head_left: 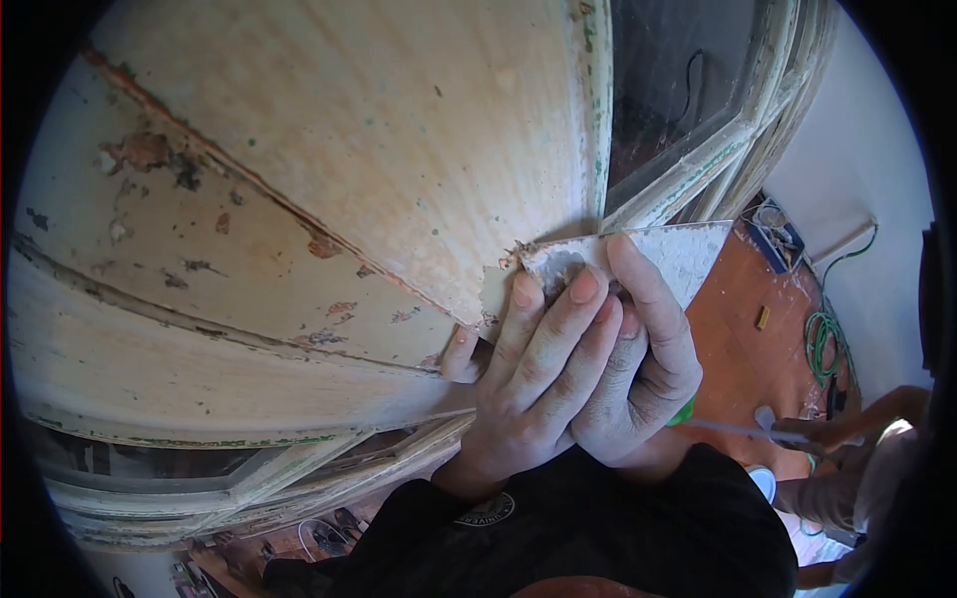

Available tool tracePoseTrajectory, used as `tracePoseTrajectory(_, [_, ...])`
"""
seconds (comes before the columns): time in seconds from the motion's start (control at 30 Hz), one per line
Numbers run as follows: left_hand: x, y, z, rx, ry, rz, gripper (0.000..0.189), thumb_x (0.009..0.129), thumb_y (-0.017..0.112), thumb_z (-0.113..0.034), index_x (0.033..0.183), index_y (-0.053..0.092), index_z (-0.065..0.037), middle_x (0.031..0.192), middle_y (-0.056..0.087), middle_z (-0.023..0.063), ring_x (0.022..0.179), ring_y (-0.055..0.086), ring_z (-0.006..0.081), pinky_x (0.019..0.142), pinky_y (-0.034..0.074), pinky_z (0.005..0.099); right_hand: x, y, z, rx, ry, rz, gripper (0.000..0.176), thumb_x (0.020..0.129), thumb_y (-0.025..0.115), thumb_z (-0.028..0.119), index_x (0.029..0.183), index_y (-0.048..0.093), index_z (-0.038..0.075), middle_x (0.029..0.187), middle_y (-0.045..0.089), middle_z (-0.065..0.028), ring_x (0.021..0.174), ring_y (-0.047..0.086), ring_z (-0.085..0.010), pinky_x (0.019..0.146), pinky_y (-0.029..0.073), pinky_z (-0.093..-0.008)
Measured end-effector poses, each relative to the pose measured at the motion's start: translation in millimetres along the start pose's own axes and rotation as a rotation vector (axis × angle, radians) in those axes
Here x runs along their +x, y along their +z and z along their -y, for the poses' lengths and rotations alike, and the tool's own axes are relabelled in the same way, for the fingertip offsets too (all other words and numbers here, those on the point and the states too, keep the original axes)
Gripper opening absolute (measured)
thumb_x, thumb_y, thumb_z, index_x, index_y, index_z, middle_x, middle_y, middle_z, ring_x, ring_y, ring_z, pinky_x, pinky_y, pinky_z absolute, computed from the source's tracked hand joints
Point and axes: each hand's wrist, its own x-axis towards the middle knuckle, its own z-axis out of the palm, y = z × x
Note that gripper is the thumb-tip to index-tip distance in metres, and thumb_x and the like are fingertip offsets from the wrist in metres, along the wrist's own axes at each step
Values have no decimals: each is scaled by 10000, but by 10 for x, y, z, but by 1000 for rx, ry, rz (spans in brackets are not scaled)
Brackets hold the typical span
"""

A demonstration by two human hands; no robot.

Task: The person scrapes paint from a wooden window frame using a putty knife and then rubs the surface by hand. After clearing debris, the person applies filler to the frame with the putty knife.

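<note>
Side by side in the middle of the view, both my hands are dusted pale. My left hand (543, 384) is closed, its fingers pressed on the near edge of a flat whitish plate (688, 261), beside a rough greyish patch (551, 271). Its little finger reaches out to the worn painted panel (429, 169). My right hand (643, 369) is also closed on the plate, with one finger stretched along its face. What the fingertips cover is hidden. The panel's paint is chipped, and brown seams run across it.
A glazed frame (688, 184) stands beyond the panel. On the reddish floor (738, 369) lie a small yellow block (763, 317), a green hose (823, 344) and a blue tray (778, 239). At right, another person's hand (832, 434) holds a long-handled tool near a white bucket (762, 482).
</note>
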Motion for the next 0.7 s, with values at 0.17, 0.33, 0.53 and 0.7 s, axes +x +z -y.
tracePoseTrajectory(0.17, [34, -54, -27, -26, 11, 72, 346, 918, 412, -235, 1209, 552, -108, 1314, 494, 42, 1260, 408, 264, 1065, 11, 452, -21, -42, 37, -48, 8, -22, 344, 855, 518, -55, 1198, 510, -44, 1054, 625, -147, 904, 633, -152, 757, 475, -186])
tracePoseTrajectory(0.33, [24, 32, -27, -21, 6, -20, 343, 916, 418, -232, 1200, 555, -97, 1317, 489, 46, 1275, 387, 270, 1067, -7, 466, 11, -28, -2, 64, -41, -2, 356, 863, 481, -82, 1217, 491, -54, 1081, 617, -147, 933, 627, -155, 778, 469, -169])
tracePoseTrajectory(0.53, [50, -76, 14, 8, 28, 71, 351, 918, 406, -236, 1196, 553, -81, 1325, 481, 54, 1278, 381, 285, 1073, 12, 461, 36, 20, 12, 134, -49, -18, 385, 841, 505, -97, 1224, 479, -57, 1124, 597, -139, 984, 603, -133, 828, 465, -158])
tracePoseTrajectory(0.7, [13, -77, -6, 3, 1, 58, 350, 915, 413, -233, 1191, 555, -72, 1319, 486, 58, 1283, 374, 287, 1074, 29, 453, 4, -37, 68, -190, -9, 88, 367, 861, 501, -69, 1227, 477, -51, 1108, 604, -129, 947, 609, -102, 814, 467, -127])
